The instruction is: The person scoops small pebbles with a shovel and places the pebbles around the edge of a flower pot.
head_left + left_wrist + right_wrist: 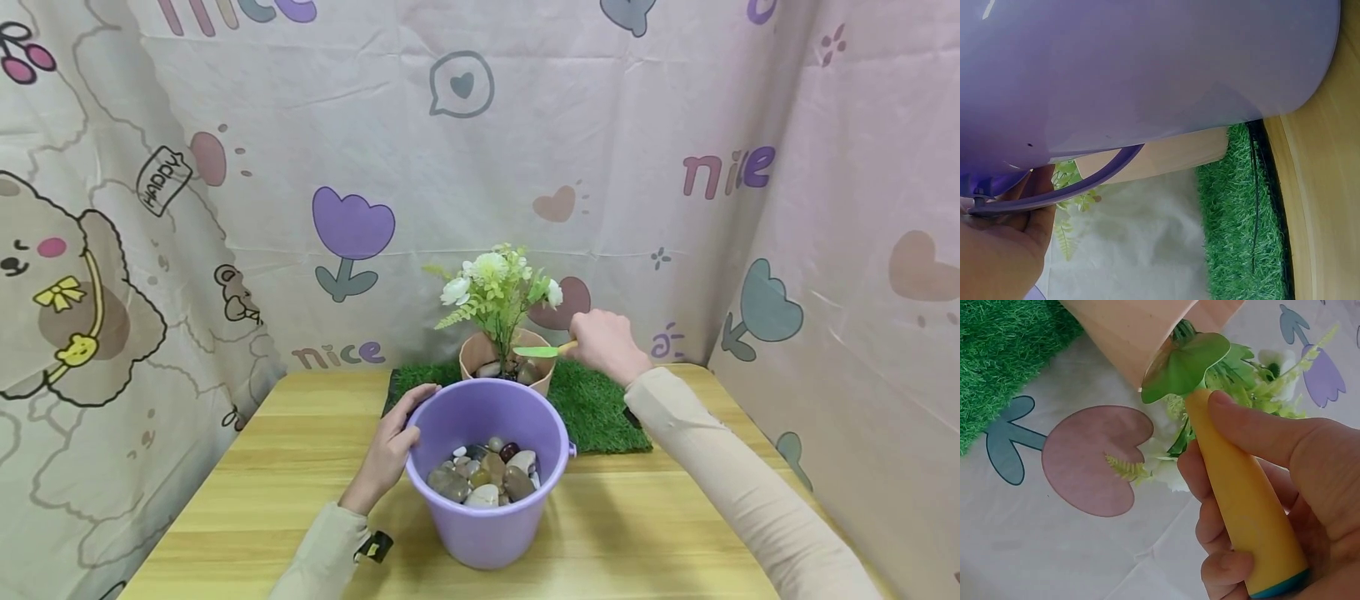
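Note:
My left hand [390, 450] holds the left rim of a purple bucket [487, 533], thumb at the edge. Smooth pebbles [487, 477] of several colours lie inside it. In the left wrist view the bucket's handle [1079, 189] hangs down past the fingers. Behind the bucket stands a pale peach flowerpot [544, 382] with white artificial flowers [491, 271] and some stones in it. Gripped in my right hand [606, 343] is a small trowel with a yellow handle [1241, 500] and a green blade [537, 352]. The blade is over the pot's opening; whether it carries anything I cannot tell.
Under the pot lies a green artificial-grass mat [600, 417] on the wooden table [660, 533]. A printed cloth [480, 167] hangs behind and at both sides. The bucket stands in front of the pot and hides its lower part from the head view.

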A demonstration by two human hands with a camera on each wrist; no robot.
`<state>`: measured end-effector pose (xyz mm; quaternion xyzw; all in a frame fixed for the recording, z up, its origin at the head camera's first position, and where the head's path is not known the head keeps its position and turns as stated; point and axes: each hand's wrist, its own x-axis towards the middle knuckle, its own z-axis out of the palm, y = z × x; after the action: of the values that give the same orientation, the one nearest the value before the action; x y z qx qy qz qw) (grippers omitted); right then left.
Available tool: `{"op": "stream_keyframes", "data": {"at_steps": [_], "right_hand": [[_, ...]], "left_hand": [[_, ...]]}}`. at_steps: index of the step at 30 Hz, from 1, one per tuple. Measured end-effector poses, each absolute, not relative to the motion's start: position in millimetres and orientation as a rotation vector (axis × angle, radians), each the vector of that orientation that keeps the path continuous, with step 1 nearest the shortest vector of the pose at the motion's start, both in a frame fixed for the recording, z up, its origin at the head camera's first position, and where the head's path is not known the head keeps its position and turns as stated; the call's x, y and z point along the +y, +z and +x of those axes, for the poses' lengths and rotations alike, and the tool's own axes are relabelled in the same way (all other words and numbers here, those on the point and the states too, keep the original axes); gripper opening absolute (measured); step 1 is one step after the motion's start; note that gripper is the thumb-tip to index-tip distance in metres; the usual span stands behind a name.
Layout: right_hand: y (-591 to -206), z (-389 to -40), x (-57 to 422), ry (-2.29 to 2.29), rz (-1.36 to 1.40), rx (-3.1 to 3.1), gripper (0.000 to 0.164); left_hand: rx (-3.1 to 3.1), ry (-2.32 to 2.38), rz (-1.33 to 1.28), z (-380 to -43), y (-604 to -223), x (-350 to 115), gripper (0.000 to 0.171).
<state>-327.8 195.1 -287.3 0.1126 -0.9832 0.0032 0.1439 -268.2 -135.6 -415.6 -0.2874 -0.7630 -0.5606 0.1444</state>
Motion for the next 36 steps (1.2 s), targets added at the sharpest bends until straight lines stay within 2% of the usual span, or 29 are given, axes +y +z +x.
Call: {"op": "stream_keyframes", "data": {"at_steps": [10,17,36], "right_hand": [[-288,-325,198,0.012,0.318,-2.852,0.031],[-290,-319,201,0.054,0.342,-2.853,0.023],[-313,-294,206,0.248,0.479,-2.74,0.028]], "left_hand": [[-2.198,-1.61,-0.828,-268,-416,-135,0.069],[-2.194,-1.613,-0.832,-268,-416,-135,0.069],[-2.21,-1.588,-0.823,-270,-420,-136,0.069]]}}
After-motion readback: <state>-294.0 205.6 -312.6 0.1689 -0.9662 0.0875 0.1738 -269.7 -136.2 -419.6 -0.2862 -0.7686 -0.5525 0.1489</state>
